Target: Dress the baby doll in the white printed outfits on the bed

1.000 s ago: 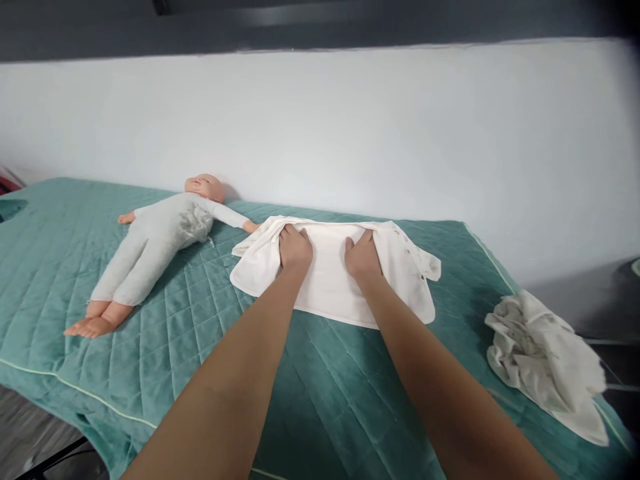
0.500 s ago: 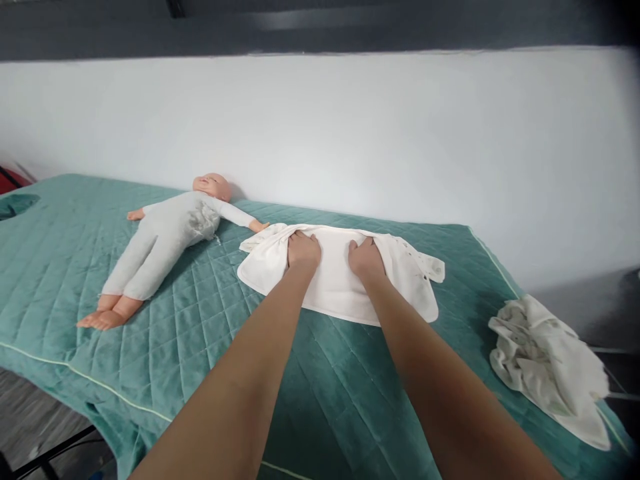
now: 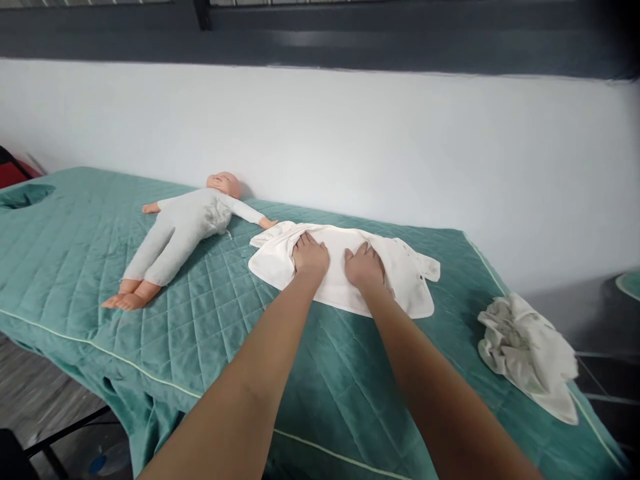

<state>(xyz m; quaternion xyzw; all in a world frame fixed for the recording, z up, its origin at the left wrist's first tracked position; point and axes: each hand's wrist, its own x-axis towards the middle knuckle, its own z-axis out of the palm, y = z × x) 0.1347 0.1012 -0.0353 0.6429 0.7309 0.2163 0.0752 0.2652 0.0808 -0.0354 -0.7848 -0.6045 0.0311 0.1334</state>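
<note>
A small white baby garment [image 3: 340,287] with snaps along its right side lies spread open on the green quilted cover. My left hand [image 3: 311,257] rests flat on its inner face, fingers stretched toward the far edge, beside the left front flap. Mirroring it, my right hand [image 3: 365,265] lies on the cloth next to the right flap, fingers apart and partly against the fold. Neither hand grips anything. To the left, a baby doll [image 3: 185,230] with a white cloth body lies on its back, one hand close to the garment's left sleeve.
The green quilted cover [image 3: 210,333] drapes over the bed's front edge. A crumpled white patterned cloth [image 3: 527,353] sits at the right corner. Behind runs a white wall [image 3: 350,140] with a dark ledge [image 3: 320,50] above. A face hole [image 3: 25,195] shows far left.
The view has shifted a little, so the doll appears farther right and the crumpled cloth farther left. My fingers have spread more on the garment, which stays in place.
</note>
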